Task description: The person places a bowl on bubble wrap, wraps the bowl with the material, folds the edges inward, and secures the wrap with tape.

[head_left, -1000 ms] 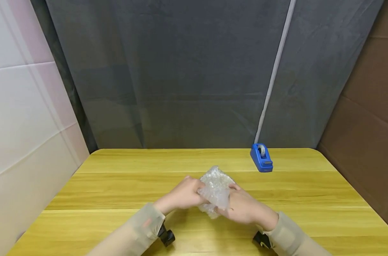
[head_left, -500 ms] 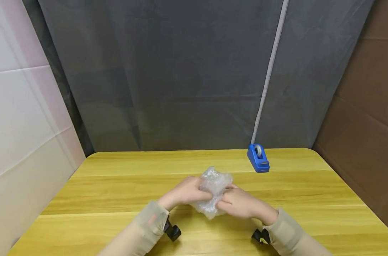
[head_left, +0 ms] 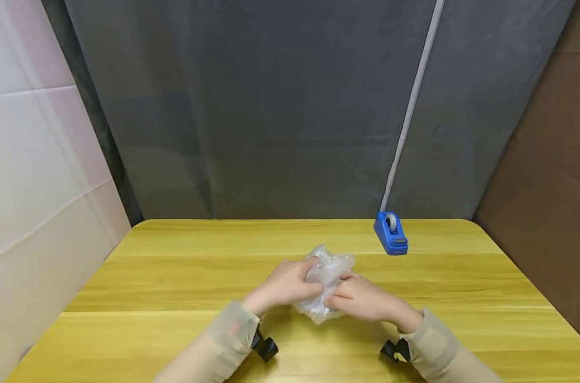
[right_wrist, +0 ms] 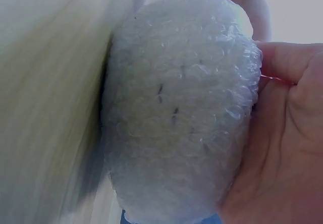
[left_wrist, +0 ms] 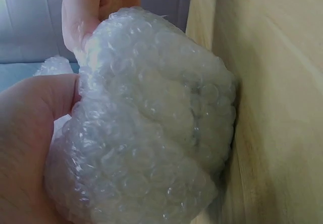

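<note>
A bundle of clear bubble wrap (head_left: 318, 308) stands on the wooden table, between both hands. Layers of wrap cover a pale object inside; a few dark marks show through in the right wrist view, but what it is stays hidden. My left hand (head_left: 292, 282) holds the bundle's left and upper side, thumb on the film. From the right, my right hand (head_left: 359, 299) pinches the wrap near the top, thumb and fingers at a fold. In the left wrist view the bubbled side (left_wrist: 151, 108) bulges out, its lower edge close against the tabletop.
A blue tape dispenser (head_left: 391, 234) with a roll of clear tape sits at the back right of the table (head_left: 175, 287). Dark grey cloth (head_left: 270, 106) hangs behind, a white panel (head_left: 36, 159) on the left, a brown one (head_left: 553, 175) on the right.
A loose flap of film that lay over the right hand's fingers a second ago is now folded up and back onto the bundle. My left thumb has come over onto the wrap.
</note>
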The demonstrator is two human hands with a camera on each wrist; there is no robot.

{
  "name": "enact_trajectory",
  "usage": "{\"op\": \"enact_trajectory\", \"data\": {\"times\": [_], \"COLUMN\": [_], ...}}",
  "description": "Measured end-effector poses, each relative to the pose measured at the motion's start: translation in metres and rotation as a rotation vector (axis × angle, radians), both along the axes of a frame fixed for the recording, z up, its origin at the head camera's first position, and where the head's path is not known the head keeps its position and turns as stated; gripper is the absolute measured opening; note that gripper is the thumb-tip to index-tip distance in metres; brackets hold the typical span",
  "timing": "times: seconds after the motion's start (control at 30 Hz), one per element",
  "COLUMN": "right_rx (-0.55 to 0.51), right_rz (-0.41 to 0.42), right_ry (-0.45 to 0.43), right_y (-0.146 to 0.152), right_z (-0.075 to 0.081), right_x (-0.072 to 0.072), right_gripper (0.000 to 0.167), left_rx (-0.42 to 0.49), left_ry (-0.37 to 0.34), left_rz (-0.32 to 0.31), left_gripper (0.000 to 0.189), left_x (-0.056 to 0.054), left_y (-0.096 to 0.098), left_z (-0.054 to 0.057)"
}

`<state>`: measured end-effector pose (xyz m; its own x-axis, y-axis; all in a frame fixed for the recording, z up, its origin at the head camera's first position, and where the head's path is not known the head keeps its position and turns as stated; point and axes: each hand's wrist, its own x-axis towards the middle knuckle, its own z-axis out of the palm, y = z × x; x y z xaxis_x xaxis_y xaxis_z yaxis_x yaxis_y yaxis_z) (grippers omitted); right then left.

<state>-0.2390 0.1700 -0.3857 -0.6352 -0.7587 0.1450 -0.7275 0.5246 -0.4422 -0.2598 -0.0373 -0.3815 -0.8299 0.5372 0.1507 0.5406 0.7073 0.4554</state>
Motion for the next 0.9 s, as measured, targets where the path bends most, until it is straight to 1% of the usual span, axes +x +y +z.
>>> {"op": "enact_trajectory", "data": {"times": [0.17, 0.27, 0.37, 0.43, 0.57, 0.67, 0.8, 0.9], "right_rx": [0.001, 0.008, 0.009, 0.001, -0.024, -0.03, -0.037, -0.048], "right_rz": [-0.037, -0.046, -0.057, -0.059, -0.07, -0.072, -0.074, -0.077], "right_ry": [-0.01, 0.001, 0.017, 0.029, 0.044, 0.058, 0.048, 0.024], "right_y": [0.005, 0.007, 0.009, 0.009, 0.011, 0.012, 0.012, 0.012], "right_z": [0.001, -0.001, -0.003, -0.003, -0.002, -0.001, -0.001, -0.001], "right_x": [0.004, 0.007, 0.008, 0.009, 0.011, 0.012, 0.011, 0.01], "right_gripper": [0.04, 0.039, 0.035, 0.032, 0.029, 0.028, 0.029, 0.029], "left_rx": [0.008, 0.005, -0.01, -0.009, 0.04, 0.079, 0.127, 0.154], "left_ry": [-0.009, 0.007, 0.046, 0.051, -0.007, -0.002, 0.034, 0.029], "left_rz": [0.009, 0.009, -0.006, -0.029, -0.086, -0.111, -0.1, -0.088], "left_gripper": [0.062, 0.061, 0.058, 0.058, 0.059, 0.057, 0.046, 0.035], "left_x": [0.003, 0.007, 0.012, 0.016, 0.022, 0.023, 0.025, 0.026], "left_y": [0.008, 0.011, 0.011, 0.009, 0.006, 0.004, 0.002, 0.001], "left_z": [0.002, 0.005, 0.013, 0.021, 0.036, 0.041, 0.042, 0.044]}}
